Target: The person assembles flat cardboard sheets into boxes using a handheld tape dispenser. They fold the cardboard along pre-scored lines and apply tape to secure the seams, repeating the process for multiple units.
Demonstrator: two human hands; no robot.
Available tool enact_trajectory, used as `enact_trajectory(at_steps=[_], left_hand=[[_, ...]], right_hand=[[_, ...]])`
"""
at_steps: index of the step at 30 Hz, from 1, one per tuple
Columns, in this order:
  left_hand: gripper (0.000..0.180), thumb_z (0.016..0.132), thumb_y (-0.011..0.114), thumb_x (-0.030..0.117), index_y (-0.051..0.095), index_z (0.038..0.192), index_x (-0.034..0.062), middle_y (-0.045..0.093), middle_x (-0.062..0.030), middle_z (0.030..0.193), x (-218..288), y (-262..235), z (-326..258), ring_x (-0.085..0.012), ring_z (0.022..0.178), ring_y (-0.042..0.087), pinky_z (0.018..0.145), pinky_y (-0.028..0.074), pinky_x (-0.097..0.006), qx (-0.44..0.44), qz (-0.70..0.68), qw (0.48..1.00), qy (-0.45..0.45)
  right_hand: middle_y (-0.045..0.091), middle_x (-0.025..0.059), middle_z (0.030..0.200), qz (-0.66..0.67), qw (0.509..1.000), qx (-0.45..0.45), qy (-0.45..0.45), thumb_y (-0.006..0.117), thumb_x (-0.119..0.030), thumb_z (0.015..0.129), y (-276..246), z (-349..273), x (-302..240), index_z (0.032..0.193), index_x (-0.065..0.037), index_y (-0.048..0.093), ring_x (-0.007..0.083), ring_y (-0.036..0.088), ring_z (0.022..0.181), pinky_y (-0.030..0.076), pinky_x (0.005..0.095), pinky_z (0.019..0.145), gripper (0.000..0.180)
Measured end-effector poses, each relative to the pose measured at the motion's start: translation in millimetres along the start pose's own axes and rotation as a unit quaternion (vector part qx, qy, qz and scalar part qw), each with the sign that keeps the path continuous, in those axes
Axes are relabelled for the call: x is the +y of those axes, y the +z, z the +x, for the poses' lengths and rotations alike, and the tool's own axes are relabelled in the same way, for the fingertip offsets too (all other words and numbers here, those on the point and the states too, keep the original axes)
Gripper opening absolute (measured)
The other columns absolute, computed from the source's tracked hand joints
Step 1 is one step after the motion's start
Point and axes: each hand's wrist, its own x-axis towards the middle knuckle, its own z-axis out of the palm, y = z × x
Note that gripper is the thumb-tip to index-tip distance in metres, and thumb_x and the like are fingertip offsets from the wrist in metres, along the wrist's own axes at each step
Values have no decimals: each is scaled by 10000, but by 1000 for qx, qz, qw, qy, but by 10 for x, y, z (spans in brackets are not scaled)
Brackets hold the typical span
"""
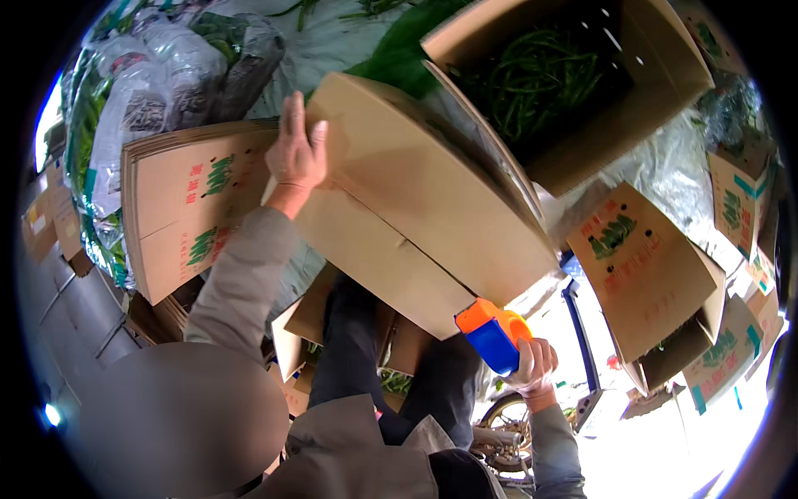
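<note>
In front of me a plain brown cardboard carton [416, 224] lies tilted, with a long seam between two closed flaps facing me. My left hand [299, 154] rests against the carton's left end, fingers stretched out and thumb apart, gripping nothing. My right hand [534, 366] is closed round an orange and blue tape dispenser [494, 336]. The dispenser's orange front end is at the carton's lower right edge, by the end of the seam. Whether tape runs from it onto the cardboard, I cannot tell.
Flattened printed cartons [199, 200] stand stacked at left, below filled clear plastic bags [150, 108]. An open carton [665, 91] of long green vegetables is at top right. More printed cartons [640, 266] stand at right, near a dark blue post [582, 333] and a wheel [507, 420].
</note>
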Motion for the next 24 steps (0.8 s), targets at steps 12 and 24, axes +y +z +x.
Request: enact_trajectory(at_steps=[12, 24], left_hand=[[578, 1042, 404, 429, 371, 1519, 104, 469, -187, 1491, -100, 124, 23, -383, 1311, 514, 987, 500, -450, 40, -20, 997, 67], [552, 1050, 400, 401, 433, 1474, 50, 506, -193, 1457, -165, 158, 23, -374, 1311, 512, 1047, 456, -411, 40, -38, 997, 58]], right_hand=[[582, 130, 808, -66, 994, -8, 83, 711, -295, 847, -179, -1217, 438, 1038, -7, 493, 321, 634, 720, 505, 420, 613, 408], [586, 168, 885, -79, 992, -36, 89, 668, -209, 900, -90, -1615, 753, 1107, -1, 452, 352, 630, 753, 532, 456, 655, 364]])
